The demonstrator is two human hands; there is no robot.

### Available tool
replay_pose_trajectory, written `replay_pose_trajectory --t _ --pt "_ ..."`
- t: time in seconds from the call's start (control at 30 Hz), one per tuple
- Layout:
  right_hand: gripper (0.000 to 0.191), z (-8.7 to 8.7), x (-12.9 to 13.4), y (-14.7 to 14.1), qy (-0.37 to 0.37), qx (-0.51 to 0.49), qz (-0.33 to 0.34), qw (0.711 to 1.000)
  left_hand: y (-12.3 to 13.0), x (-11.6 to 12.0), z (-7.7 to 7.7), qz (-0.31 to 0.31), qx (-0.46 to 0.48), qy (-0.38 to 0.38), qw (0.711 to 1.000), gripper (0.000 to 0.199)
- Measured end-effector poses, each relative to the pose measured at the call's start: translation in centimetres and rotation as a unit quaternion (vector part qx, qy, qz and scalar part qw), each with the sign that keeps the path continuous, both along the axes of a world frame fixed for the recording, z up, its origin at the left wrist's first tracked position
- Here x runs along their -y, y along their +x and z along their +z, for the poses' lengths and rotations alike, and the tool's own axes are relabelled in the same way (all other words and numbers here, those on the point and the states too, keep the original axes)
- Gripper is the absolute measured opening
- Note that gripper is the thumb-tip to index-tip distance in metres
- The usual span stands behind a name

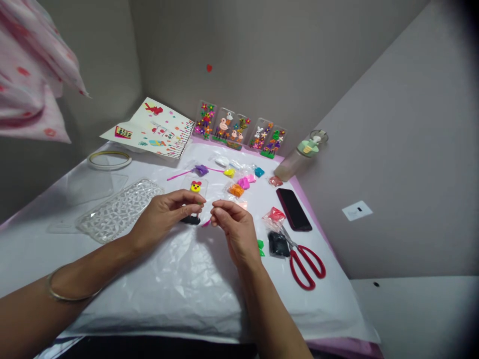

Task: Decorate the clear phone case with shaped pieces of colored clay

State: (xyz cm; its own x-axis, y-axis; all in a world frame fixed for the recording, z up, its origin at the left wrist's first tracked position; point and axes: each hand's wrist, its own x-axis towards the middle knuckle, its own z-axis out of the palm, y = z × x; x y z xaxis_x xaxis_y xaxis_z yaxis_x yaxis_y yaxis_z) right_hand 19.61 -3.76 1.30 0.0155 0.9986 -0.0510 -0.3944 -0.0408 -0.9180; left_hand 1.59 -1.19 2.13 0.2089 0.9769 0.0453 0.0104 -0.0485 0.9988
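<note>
My left hand hovers over a clear phone case, its thumb and fingertips pinched together. On that case sits a yellow clay face with a red bow, and a black clay patch shows below my fingers. Just to the right, my right hand is also closed in a pinch, its fingertips near those of the left. Whatever either pinch holds is too small to make out. A thin magenta piece shows beneath the right fingertips; whether it is held I cannot tell.
Bagged clay lumps, including an orange one, lie behind my hands. Red-handled scissors, black clay and a phone are at right. A textured clear case lies left. Decorated cases and a bottle stand behind.
</note>
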Motion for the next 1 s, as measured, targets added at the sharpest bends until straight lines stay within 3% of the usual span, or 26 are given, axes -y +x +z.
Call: replay_pose_trajectory --t 0.23,0.4,0.5,0.67,0.77,0.9,1.0 --pt "0.025 0.4 0.1 -0.1 -0.001 -0.011 0.019 1.0 0.0 0.1 0.3 -0.025 0.037 -0.019 0.999 0.021" --pt "0.033 0.3 0.1 0.0 -0.002 0.019 0.015 1.0 -0.3 0.1 0.1 -0.036 -0.009 0.028 0.999 0.027" --pt "0.028 0.3 0.1 0.0 0.001 0.026 0.021 0.999 -0.3 0.2 0.1 -0.029 -0.035 0.024 0.999 0.035" --pt "0.026 0.3 0.1 0.0 0.008 0.02 0.034 0.999 -0.1 0.1 0.2 -0.022 0.002 0.021 1.0 0.025" --pt "0.029 0.2 0.1 0.1 0.004 0.024 0.014 1.0 -0.1 -0.2 0.1 0.008 0.047 0.029 0.998 0.022" --pt "0.028 0.3 0.0 0.1 -0.017 0.002 0.01 1.0 -0.5 -0.8 -0.3 0.095 0.096 0.043 0.99 0.024" --pt "0.032 0.4 0.0 0.0 -0.029 -0.016 0.003 0.999 -0.7 -0.9 -0.6 0.107 0.115 0.032 0.987 0.024"
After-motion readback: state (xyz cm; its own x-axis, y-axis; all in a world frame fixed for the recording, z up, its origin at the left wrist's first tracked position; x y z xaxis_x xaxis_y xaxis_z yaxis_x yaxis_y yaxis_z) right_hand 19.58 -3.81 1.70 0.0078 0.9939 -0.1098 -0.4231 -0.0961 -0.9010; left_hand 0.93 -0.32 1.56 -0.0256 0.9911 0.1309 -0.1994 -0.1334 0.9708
